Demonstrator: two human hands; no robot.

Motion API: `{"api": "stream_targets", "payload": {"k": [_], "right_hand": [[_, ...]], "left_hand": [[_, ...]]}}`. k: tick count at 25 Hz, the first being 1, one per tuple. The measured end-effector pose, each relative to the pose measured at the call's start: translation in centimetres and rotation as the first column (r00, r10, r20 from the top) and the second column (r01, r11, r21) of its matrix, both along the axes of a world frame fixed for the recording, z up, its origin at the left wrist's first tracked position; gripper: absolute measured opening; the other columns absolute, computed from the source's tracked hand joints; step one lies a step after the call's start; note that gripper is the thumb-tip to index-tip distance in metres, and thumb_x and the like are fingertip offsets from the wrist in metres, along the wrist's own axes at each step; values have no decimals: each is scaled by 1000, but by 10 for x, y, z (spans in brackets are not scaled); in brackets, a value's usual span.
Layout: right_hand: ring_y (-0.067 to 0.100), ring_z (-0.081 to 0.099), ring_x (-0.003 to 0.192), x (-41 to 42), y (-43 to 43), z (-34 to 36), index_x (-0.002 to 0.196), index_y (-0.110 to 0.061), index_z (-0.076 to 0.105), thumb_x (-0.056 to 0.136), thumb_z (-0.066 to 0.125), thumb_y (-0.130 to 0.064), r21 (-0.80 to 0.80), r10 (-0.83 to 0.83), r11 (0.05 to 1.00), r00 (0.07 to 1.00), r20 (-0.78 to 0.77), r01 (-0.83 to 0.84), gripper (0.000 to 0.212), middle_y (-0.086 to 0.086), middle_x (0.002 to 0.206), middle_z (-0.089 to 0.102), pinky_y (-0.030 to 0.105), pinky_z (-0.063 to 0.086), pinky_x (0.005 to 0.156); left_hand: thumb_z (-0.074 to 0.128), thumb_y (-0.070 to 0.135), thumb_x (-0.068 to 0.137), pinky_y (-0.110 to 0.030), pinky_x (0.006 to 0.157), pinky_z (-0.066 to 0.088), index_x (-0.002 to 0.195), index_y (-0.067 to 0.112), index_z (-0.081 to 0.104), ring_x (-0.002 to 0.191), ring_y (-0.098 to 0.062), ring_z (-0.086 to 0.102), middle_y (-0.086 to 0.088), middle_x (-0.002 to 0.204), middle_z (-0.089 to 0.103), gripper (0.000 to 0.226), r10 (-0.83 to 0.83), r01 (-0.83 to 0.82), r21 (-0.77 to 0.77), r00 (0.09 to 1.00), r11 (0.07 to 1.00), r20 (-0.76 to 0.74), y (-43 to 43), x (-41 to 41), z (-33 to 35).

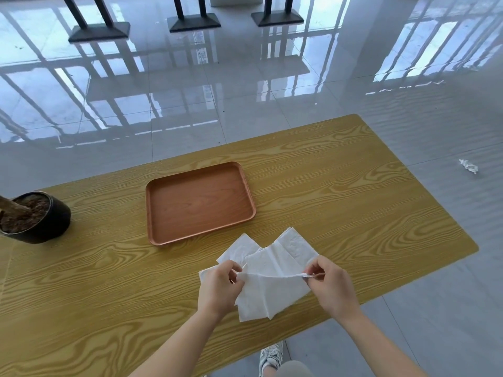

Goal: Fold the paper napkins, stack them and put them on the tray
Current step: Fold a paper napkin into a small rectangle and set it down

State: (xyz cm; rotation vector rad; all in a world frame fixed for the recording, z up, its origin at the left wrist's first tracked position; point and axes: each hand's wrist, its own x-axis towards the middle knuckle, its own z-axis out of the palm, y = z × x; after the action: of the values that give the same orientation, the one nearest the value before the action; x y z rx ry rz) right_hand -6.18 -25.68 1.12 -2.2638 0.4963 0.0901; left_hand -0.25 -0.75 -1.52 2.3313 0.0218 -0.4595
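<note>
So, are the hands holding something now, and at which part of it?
Yes. Both hands pinch the top napkin by its raised edge: the left hand at its left end, the right hand at its right end.

Both bare forearms were extended forward, the left hand (219,288) and right hand (333,285) each pinching one end of a paper napkin (272,292) edge between thumb and fingertips.

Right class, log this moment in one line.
phase: folding | left hand: pinches napkin edge | right hand: pinches same edge | other napkins: on table, near tray
</note>
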Motion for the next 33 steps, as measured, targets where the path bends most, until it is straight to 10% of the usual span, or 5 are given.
{"api": "stream_targets", "payload": {"k": [15, 28, 33], "right_hand": [[9, 61, 60, 78, 125, 33, 77, -25, 66, 87, 75, -14, 238, 301, 921, 951, 74, -310, 18, -6, 75, 67, 33, 56, 56], [18, 64, 61, 114, 267, -20, 82, -12, 65, 86, 69, -8, 312, 412, 886, 890, -194, -343, 7, 4, 77, 66, 45, 63, 61], [22, 66, 84, 113, 271, -35, 94, -21, 65, 86, 70, -18, 255, 400, 905, 886, -234, -341, 10, 0, 89, 70, 40, 55, 77]], "left_hand": [[65, 3, 87, -34, 63, 45, 75, 13, 67, 63, -13, 56, 0, 65, 66, 15, 550, -539, -401, 829, 741, -97, 130, -34, 36], [70, 18, 87, -31, 62, 47, 77, 25, 69, 66, -17, 61, 3, 67, 69, 12, 738, -733, -155, 674, 663, -29, 251, -25, 5], [66, 23, 91, -32, 81, 48, 131, 18, 55, 97, -17, 61, 0, 113, 62, 43, 738, -739, -29, 674, 673, -36, 258, -33, -8]]}}
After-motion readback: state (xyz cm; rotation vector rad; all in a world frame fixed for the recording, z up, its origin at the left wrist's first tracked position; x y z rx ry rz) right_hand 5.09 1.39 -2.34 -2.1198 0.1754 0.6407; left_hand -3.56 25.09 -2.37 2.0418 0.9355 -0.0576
